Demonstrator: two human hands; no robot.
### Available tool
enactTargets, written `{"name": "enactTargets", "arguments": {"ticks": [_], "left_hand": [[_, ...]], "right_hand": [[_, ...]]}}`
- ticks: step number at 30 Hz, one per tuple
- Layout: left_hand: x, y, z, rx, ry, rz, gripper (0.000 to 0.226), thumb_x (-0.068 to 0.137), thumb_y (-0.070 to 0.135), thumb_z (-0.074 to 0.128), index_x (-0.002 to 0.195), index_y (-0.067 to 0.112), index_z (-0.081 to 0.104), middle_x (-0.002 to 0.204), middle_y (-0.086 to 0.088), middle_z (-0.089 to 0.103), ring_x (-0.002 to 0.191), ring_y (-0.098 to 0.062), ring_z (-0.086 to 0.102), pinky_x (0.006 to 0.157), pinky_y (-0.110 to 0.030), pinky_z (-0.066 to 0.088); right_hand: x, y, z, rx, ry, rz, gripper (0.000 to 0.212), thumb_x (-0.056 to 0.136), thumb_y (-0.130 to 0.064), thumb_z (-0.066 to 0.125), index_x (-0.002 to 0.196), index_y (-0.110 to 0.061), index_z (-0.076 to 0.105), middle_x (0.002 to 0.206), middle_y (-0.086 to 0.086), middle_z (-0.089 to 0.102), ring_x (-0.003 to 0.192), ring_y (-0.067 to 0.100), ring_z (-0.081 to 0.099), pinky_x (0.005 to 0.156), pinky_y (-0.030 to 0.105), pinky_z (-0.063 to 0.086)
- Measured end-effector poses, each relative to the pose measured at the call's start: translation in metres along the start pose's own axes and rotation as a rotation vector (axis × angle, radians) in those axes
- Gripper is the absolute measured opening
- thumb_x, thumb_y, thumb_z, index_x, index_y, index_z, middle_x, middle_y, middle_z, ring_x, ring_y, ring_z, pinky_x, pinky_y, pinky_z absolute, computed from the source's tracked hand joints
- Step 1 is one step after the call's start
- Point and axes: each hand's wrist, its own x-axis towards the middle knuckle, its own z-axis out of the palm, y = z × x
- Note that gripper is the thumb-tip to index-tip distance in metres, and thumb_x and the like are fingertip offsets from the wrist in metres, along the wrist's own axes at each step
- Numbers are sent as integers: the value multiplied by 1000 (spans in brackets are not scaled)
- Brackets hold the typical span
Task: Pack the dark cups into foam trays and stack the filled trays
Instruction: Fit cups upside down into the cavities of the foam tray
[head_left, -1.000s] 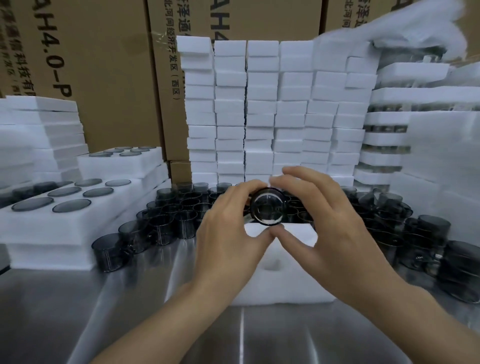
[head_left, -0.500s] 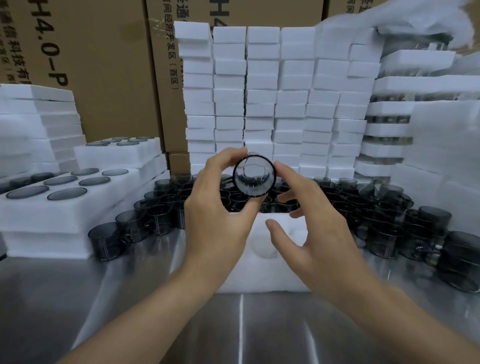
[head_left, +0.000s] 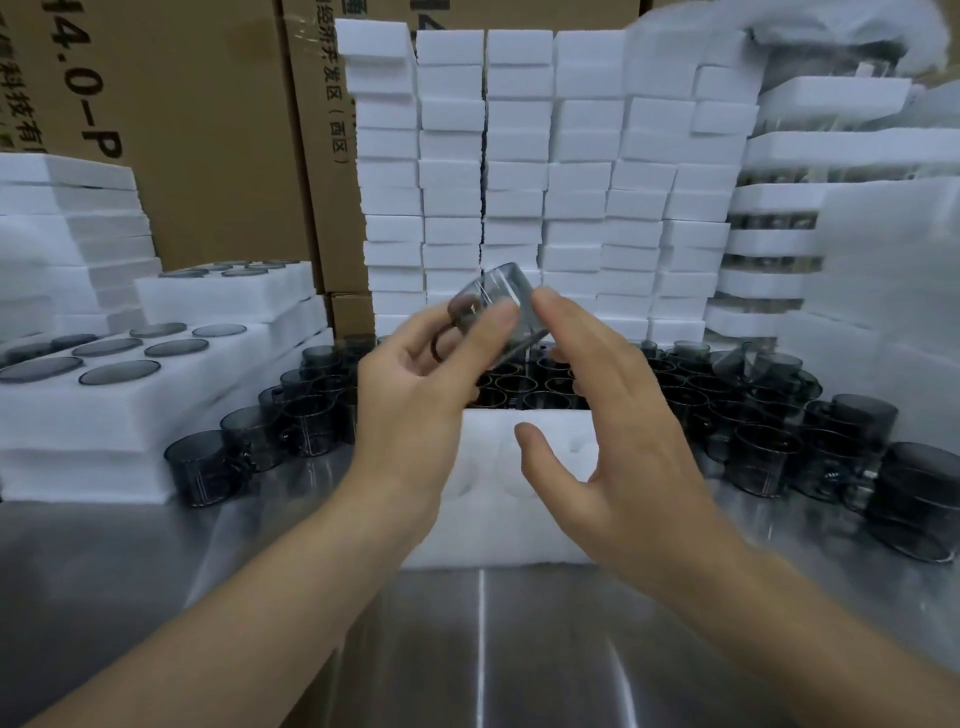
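Cartons (head_left: 208, 130), at least two, form the back wall. Before them we count six columns of white foam blocks (head_left: 519, 156). One steel table (head_left: 483, 649) carries the work. At left, two filled trays (head_left: 104, 415) show cup bases. Loose cups (head_left: 763, 457), too many to count, stand behind and beside one empty tray (head_left: 498, 540). We see two hands. The left hand (head_left: 415, 395) grasps one dark cup (head_left: 498, 291), tilted, above the tray's far edge. The right hand (head_left: 623, 441) is released, fingers straight, tips just beside the cup; we cannot tell whether they touch it.
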Motion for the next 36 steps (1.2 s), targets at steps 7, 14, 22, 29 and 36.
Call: {"name": "enactTargets", "arguments": {"ticks": [7, 14, 22, 29, 36], "left_hand": [[1, 0, 0, -441, -30, -658, 70, 83, 71, 76, 127, 17, 71, 110, -3, 83, 67, -8, 71, 82, -28, 51], [3, 3, -1, -379, -96, -689, 70, 86, 76, 69, 126, 19, 71, 106, 2, 83, 67, -6, 71, 101, -31, 49], [4, -1, -4, -444, -119, -654, 70, 80, 75, 76, 119, 16, 77, 122, 1, 80, 68, -8, 66, 77, -27, 51], [2, -3, -4, -215, -203, -455, 38, 81, 68, 77, 97, 35, 85, 101, 14, 78, 88, -3, 73, 91, -31, 50], [-2, -4, 1, -36, -237, -337, 57, 85, 48, 83, 134, 24, 67, 112, 8, 77, 102, -2, 68, 87, -36, 42]], "right_hand": [[-2, -5, 2, 173, -24, 67, 77, 93, -12, 68, 163, -19, 38, 154, -9, 50, 146, 12, 47, 115, 22, 41], [0, -8, 2, 118, -29, 62, 74, 93, -13, 66, 162, -15, 40, 157, -5, 48, 148, 12, 44, 122, 33, 37], [0, -8, -1, 141, -26, 72, 73, 92, -11, 68, 160, -22, 43, 155, -11, 50, 145, 15, 48, 117, 40, 43], [-1, -12, 4, 362, 46, 313, 51, 99, -24, 75, 144, -34, 53, 138, -20, 63, 126, 10, 64, 98, 40, 56], [5, -12, 2, 497, 146, 515, 39, 94, -37, 80, 128, -34, 62, 124, -15, 73, 104, 10, 74, 77, 20, 54]]}}
